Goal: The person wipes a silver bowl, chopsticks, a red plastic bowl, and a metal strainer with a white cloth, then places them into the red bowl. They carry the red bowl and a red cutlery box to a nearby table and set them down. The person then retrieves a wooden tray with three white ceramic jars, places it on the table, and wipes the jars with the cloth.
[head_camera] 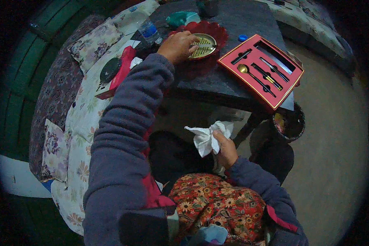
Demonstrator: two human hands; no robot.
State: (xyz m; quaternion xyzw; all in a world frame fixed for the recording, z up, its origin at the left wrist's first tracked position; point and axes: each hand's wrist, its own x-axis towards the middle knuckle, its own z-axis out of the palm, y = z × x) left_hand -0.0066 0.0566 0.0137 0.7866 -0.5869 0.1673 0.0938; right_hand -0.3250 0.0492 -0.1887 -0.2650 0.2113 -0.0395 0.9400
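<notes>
My left hand (179,46) reaches to the far part of the dark table (200,83), its fingers on the near left rim of a round, gold-coloured patterned tin or dish (205,46). That round piece lies over a red scalloped plate (220,33); whether my fingers grip it or only rest on it, I cannot tell. Lower down, above my lap, my right hand (226,147) holds a crumpled white tissue (206,138) between thumb and fingers. At the table's right corner lies an open pink gift box (252,80) with a gold spoon (243,69) and several black-and-gold utensils in its slots.
A plastic water bottle (148,30), a teal packet (183,19) and a blue bottle cap (242,37) stand or lie around the plate. On the sofa at left is a pink tissue box (120,72) with a dark oval object (110,70). A waste bin (299,123) stands below the table's corner.
</notes>
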